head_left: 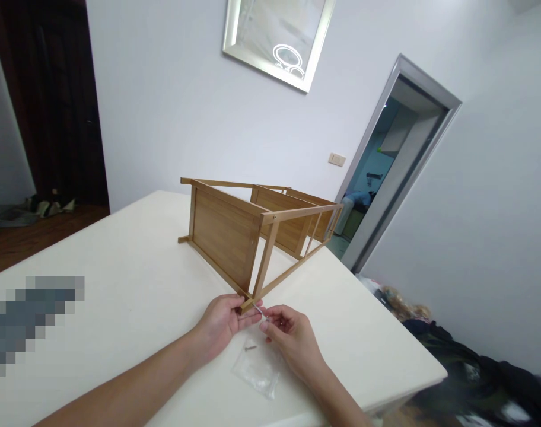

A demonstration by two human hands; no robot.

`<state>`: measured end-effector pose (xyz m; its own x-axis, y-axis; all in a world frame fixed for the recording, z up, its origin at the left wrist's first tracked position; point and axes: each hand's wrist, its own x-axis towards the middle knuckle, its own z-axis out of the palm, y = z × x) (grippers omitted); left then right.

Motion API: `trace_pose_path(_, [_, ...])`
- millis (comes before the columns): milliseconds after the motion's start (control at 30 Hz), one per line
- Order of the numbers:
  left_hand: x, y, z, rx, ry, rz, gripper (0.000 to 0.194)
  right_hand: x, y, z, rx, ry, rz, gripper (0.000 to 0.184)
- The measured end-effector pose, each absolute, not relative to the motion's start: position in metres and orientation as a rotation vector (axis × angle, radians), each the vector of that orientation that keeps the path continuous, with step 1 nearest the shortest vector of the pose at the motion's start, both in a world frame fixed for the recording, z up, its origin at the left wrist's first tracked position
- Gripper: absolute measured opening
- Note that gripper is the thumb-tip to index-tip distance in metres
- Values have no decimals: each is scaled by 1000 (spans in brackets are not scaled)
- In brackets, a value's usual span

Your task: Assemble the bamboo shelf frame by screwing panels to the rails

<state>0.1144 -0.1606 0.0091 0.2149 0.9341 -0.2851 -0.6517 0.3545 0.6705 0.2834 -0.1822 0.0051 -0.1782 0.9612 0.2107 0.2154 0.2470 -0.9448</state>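
A light wooden shelf rack (235, 237) lies on its side on the white table (132, 284). My left hand (223, 323) is closed around the near corner of the rack's frame, holding it steady. My right hand (290, 335) pinches a small metal tool or screw (260, 310) whose tip meets that same corner. Between my wrists lie a loose dark screw (251, 348) and a clear plastic bag (258, 367), both flat on the table.
The table's right edge (413, 344) drops off near my right hand, with dark clothes and clutter on the floor beyond. An open doorway (386, 178) stands behind the rack and a mirror (277, 38) hangs on the wall. A blurred patch covers the table's left.
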Motion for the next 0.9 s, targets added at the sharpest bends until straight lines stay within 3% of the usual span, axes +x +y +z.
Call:
trace_pose_path(200, [113,-162,10,489,720,1162,15,293,-187,7,-1047,-1926,513,29])
trace_pose_path(333, [114,-163,11,488,722,1167,16,297,-193,4,-1032,-2013,275,16])
trace_pose_path(733, [113,-161,7,527,730,1167,20,293,-195,3,-1037,-2018,205,11])
trace_pose_path(900, [113,-162,8,551,735,1159,21,289,-194,8,-1113,-1953,300,29])
